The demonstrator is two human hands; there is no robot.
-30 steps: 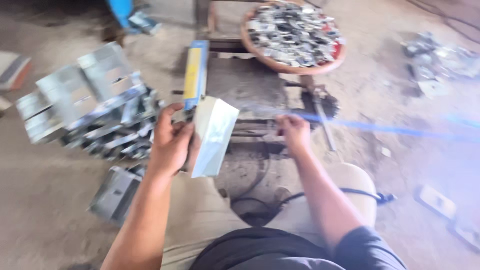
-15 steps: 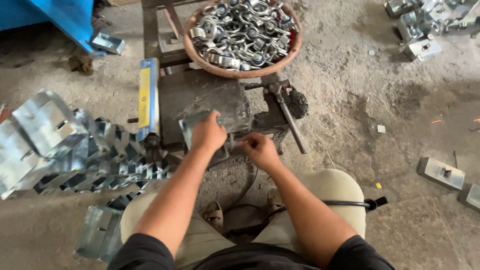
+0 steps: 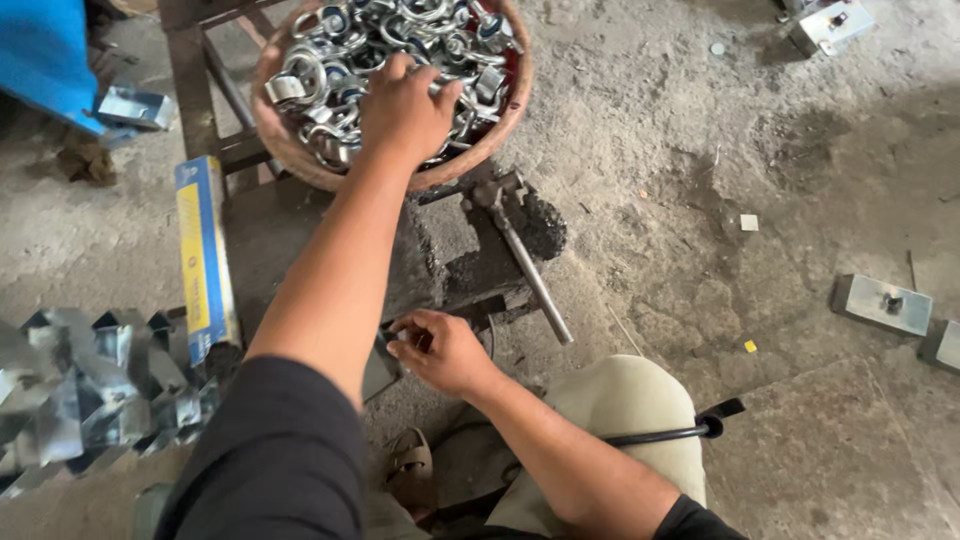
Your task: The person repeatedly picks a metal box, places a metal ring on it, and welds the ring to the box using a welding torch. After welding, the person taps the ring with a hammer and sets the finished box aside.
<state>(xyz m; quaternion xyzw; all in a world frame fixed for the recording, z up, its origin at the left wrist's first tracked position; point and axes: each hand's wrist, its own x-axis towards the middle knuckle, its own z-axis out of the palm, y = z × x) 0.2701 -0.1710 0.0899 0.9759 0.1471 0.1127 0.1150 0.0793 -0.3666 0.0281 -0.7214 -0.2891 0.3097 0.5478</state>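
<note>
My left hand (image 3: 405, 108) is curled down on the shiny metal rings (image 3: 330, 70) in the round bowl (image 3: 500, 130), my right hand (image 3: 445, 352) pinches a small piece by the press (image 3: 500, 250); I think sharp edges might cut me.

Shiny metal ring fittings (image 3: 330, 60) lie heaped in a round reddish basin (image 3: 500, 130) under the left hand (image 3: 405, 105), while a small metal piece (image 3: 405, 335) sits pinched at the right hand's (image 3: 445, 355) fingertips.
</note>
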